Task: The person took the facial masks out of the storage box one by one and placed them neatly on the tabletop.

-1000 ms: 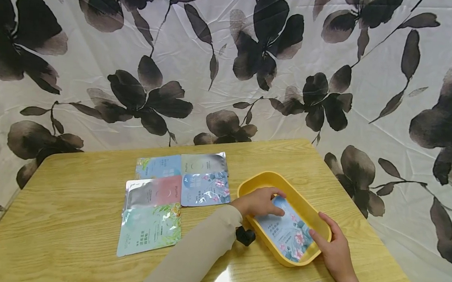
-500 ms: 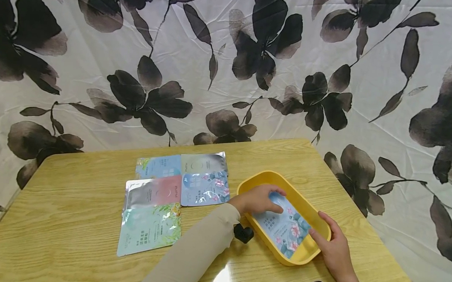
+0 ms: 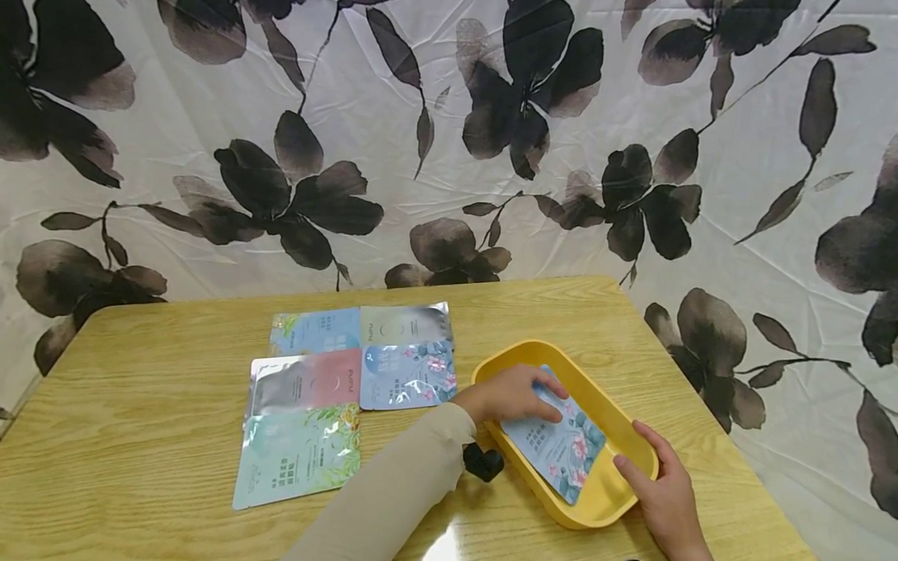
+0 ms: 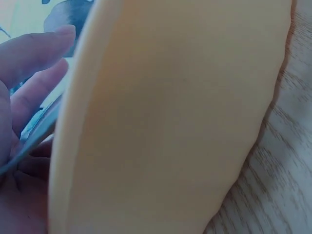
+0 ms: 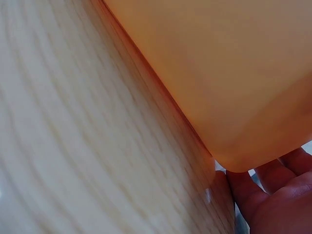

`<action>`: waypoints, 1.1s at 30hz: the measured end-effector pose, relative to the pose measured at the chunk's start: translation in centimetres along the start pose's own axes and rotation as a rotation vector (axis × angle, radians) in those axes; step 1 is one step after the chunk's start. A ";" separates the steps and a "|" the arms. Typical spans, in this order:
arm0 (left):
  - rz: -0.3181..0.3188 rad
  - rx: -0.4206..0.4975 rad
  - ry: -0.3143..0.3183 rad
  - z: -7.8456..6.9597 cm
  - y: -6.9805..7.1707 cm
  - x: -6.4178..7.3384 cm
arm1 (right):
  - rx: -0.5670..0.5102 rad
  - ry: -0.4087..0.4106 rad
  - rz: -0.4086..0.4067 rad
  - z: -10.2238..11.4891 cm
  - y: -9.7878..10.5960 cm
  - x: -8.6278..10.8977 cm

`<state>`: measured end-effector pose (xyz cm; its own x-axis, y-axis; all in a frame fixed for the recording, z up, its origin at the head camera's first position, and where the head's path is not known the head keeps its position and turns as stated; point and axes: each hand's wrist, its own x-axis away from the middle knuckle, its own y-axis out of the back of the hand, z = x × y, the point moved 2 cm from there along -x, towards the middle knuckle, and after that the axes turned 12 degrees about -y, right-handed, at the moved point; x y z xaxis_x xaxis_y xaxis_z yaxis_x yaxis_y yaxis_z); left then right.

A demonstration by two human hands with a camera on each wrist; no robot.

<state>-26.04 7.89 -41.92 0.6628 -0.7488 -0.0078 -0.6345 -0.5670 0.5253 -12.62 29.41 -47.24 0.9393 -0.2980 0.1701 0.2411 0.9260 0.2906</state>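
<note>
In the head view a yellow plastic tray (image 3: pixel 606 499) stands on the table's right side. Inside it lies a pale blue face mask sachet (image 3: pixel 555 441) printed with pink flowers. My left hand (image 3: pixel 515 394) reaches over the near-left rim and holds the sachet by its far end, thumb on top; the other fingers are partly hidden. The left wrist view shows the sachet's edge (image 4: pixel 41 127) running between the fingers, behind the tray wall (image 4: pixel 170 97). My right hand (image 3: pixel 664 490) grips the tray's right end, thumb at the rim and fingers around the outside; its fingers (image 5: pixel 273 175) touch the outer wall.
Left of the tray several flat sachets lie on the wooden table (image 3: pixel 132 418): light blue (image 3: pixel 317 329), silver-green (image 3: pixel 406 324), blue floral (image 3: pixel 408 376), pink-silver (image 3: pixel 304 383) and green (image 3: pixel 298 457). Black wrist devices (image 3: pixel 483 462) sit by each wrist. A floral cloth (image 3: pixel 439 131) hangs behind.
The sachet has slid and turned toward the tray's far-left end with my left hand, baring more of the tray floor near my right hand. The right hand keeps its hold.
</note>
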 end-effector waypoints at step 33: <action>-0.379 0.218 -0.023 -0.2 8.0 7.6 | -0.042 0.017 0.002 -0.2 -0.2 0.0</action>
<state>-26.02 -2.29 -37.63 0.8574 -0.4799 -0.1858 -0.4187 -0.8605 0.2900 -12.61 29.25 -47.50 0.9436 -0.2926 0.1549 0.2491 0.9356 0.2501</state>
